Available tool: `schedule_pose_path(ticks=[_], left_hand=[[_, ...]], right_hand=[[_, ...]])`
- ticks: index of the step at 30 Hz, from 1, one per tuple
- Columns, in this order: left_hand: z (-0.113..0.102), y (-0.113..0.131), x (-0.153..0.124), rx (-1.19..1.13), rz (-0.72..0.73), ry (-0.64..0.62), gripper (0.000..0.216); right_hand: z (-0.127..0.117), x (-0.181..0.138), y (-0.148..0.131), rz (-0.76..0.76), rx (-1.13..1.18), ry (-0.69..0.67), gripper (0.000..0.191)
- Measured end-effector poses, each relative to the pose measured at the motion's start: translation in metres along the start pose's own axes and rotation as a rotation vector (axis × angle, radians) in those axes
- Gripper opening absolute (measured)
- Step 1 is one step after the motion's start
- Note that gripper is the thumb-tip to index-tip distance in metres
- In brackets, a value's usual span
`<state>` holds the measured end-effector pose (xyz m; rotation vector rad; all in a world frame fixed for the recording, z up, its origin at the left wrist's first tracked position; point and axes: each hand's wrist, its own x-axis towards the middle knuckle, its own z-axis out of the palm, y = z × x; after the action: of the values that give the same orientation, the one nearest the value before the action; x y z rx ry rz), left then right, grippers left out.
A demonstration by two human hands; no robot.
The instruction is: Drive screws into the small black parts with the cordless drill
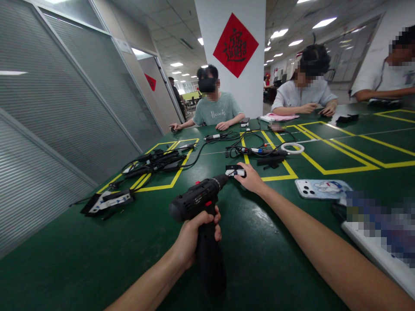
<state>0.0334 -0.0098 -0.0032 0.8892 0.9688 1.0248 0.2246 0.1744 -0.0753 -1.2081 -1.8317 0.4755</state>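
Observation:
My left hand (191, 237) is wrapped round the grip of a black cordless drill (193, 201) with red buttons. The drill's chuck points away and to the right. At its tip, my right hand (252, 179) pinches a small black-and-white piece (234, 169). The fingers hide part of this piece, and its exact kind is unclear. A dark bit seems to reach across its white face; whether it touches I cannot tell.
A green table (129, 255) carries yellow tape outlines. Tangled black cables and devices (158, 162) lie left; more cables and a white ring (292, 148) lie beyond my right hand. A phone (322, 189) is at right. Several people sit around the far side.

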Motion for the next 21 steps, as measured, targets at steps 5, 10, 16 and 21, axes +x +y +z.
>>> schedule_pose_path(ticks=[5, 10, 16, 21], left_hand=[[0.0003, 0.0006, -0.0001, 0.001, -0.005, 0.001, 0.019], [0.0017, 0.0005, 0.0003, -0.009, -0.002, 0.015, 0.021], [0.0009, 0.0002, 0.0004, 0.008, -0.002, 0.019, 0.02], [-0.0011, -0.0008, 0.0009, 0.023, 0.011, 0.005, 0.019]], right_hand=[[0.0015, 0.0009, 0.0013, 0.003, -0.008, 0.007, 0.047], [0.0024, 0.0012, 0.0018, 0.004, -0.018, 0.01, 0.048], [0.0023, 0.0009, 0.002, 0.002, -0.019, 0.007, 0.047], [0.002, 0.0008, 0.0014, 0.001, -0.021, 0.005, 0.046]])
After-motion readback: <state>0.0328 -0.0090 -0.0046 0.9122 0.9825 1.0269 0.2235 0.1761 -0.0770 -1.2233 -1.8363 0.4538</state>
